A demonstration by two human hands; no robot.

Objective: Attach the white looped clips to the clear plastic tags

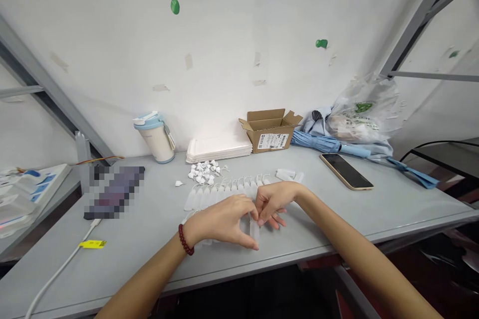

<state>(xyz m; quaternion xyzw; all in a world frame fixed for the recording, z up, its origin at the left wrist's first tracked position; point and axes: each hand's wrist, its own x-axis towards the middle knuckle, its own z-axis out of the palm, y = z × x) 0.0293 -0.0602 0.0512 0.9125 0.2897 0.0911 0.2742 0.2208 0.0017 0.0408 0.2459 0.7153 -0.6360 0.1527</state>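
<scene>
My left hand (227, 219), with a dark red bead bracelet (184, 240) on its wrist, curves its thumb and index finger around a small translucent white tube-like piece (254, 232). Beside the upper part of that piece, my right hand (272, 202) pinches thumb and index finger together; what lies between them is hidden. Its other fingers are loosely extended. Behind both hands runs a row of similar translucent pieces (204, 197) with thin white loops on top. More of them are partly covered by my left hand. A pile of small white caps (202, 172) lies farther back.
A few translucent pieces (285, 174) lie behind my right hand. Along the wall stand a cup (155, 139), a white stack (219, 149), an open cardboard box (270, 134), a blue umbrella (318, 142) and a plastic bag (362, 114). A phone (346, 172) lies right; a white cable (63, 269) runs left.
</scene>
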